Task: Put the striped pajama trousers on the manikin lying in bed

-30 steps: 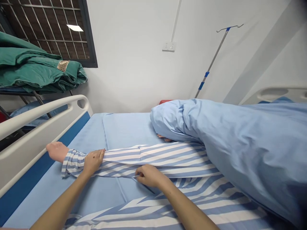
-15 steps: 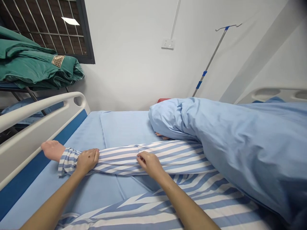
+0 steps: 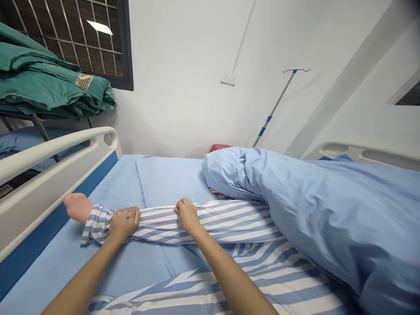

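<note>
A leg in a blue-and-white striped trouser leg (image 3: 226, 221) lies straight across the bed, with a bare foot (image 3: 78, 207) showing past the cuff at the left. My left hand (image 3: 124, 222) is wrapped over the lower shin just above the ankle, gripping the leg through the cloth. Farther up the shin, my right hand (image 3: 187, 214) rests on top with its fingers curled down over the far side of the striped cloth. A second striped trouser leg (image 3: 197, 288) lies nearer to me, partly behind my right forearm.
A bunched light-blue quilt (image 3: 305, 210) covers the upper body on the right. At the left stands the white-and-blue bed end board (image 3: 65, 144). Beyond the bed are a drip stand (image 3: 277, 103), a red object (image 3: 219, 148) and a folded green blanket (image 3: 49, 83).
My right hand has moved left along the shin, closer to my left hand, and its fingers now lie over the leg's top. My left hand keeps its hold. The view has tilted slightly.
</note>
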Tool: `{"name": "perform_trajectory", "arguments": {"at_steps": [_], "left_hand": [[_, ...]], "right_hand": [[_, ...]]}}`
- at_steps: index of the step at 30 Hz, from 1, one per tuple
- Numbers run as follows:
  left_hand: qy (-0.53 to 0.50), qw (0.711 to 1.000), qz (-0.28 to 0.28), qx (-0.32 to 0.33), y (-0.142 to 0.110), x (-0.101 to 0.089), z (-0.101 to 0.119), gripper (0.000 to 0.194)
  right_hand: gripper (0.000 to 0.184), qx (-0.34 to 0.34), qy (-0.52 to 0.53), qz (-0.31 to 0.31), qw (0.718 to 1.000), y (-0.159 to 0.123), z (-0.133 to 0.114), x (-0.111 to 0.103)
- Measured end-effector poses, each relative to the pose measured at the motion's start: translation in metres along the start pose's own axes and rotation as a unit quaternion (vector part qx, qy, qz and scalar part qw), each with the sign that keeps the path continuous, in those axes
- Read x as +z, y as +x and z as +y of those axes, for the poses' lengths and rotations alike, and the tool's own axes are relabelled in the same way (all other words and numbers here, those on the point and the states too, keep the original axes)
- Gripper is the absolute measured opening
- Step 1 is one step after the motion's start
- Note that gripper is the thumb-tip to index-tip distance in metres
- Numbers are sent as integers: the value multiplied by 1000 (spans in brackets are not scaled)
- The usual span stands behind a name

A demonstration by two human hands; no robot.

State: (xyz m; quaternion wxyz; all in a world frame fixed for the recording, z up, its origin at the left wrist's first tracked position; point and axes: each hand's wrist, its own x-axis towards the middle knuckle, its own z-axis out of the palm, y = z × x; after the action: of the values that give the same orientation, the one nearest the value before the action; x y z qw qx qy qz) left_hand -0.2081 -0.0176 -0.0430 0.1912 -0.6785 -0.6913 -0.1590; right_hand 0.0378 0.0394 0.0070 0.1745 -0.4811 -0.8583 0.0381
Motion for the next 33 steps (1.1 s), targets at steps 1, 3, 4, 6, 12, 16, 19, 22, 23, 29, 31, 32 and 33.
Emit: {"name": "perform_trajectory", "arguments": {"at_steps": [1,3,4,6,12,16,19,22,23,29,31,32,33], "left_hand": [[-2,1000,14,1,0,2,-1,34],[-5,999,36,2,-1,5,-2,34],[-6,999,43,3,-1,6,-2,34],[-7,999,48,1,-1,7,-2,35],[-12,999,42,-8,-1,3,0,35],[-6,999,36,-6,-1,3,0,35],[1,1000,30,5,-1,4,-1,34],[7,999,27,15,-2,3,-1,33],[9,999,27,16,-2,3,-1,33],[16,999,25,27,-2,3,-3,33],[14,999,26,36,-3,4,-4,32],[13,999,24,42,-3,5,-4,32],[15,998,21,49,-4,5,-5,32]], "right_hand": [[13,6,-1,-4,1000,3,-1,2],[12,8,2,-12,1000,7,-1,0],[12,7,5,-16,1000,8,-1,-2],[12,8,11,-23,1000,11,-2,-7],[12,17,14,-40,999,14,-4,-11],[12,64,25,-33,997,11,-6,-5],[12,117,46,-30,992,12,-20,-2],[11,73,72,6,995,19,-40,-3],[11,60,74,17,995,22,-46,-3],[17,80,61,6,995,7,-40,-3],[25,62,68,26,995,-13,-34,-7],[29,51,69,31,996,-24,-32,-11],[33,40,69,27,996,-37,-30,-15]]}}
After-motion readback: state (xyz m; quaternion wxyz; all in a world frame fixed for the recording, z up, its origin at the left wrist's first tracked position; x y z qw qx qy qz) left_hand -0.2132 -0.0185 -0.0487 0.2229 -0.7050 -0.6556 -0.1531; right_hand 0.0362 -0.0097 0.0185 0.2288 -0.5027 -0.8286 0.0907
